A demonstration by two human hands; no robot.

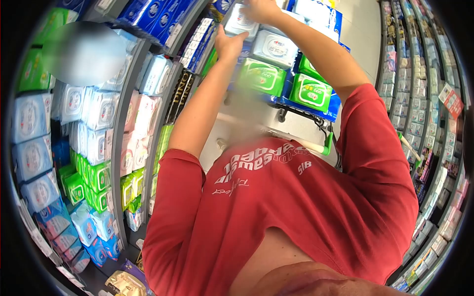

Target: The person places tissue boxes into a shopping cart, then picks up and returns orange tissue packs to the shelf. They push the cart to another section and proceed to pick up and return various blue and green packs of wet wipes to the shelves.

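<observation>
At the top, a white and pale-blue wipes pack [240,22] lies between my hands. My left hand [230,44] grips its near edge, thumb and forefinger spread around the corner. My right hand [260,10] is on the pack's far right side, its fingers partly cut off by the frame edge. Beside and below it are another white pack [274,48], a green pack [262,76] and a second green pack [311,92]. These packs sit on blue boxes [332,109] on a cart.
The cart's handle with a green end [328,143] is close to my body. Shelves of white wipes packs [32,118] and green packs [98,175] stand at left. Another long stocked shelf [419,98] runs along the right. Pale floor [363,29] shows beyond the cart.
</observation>
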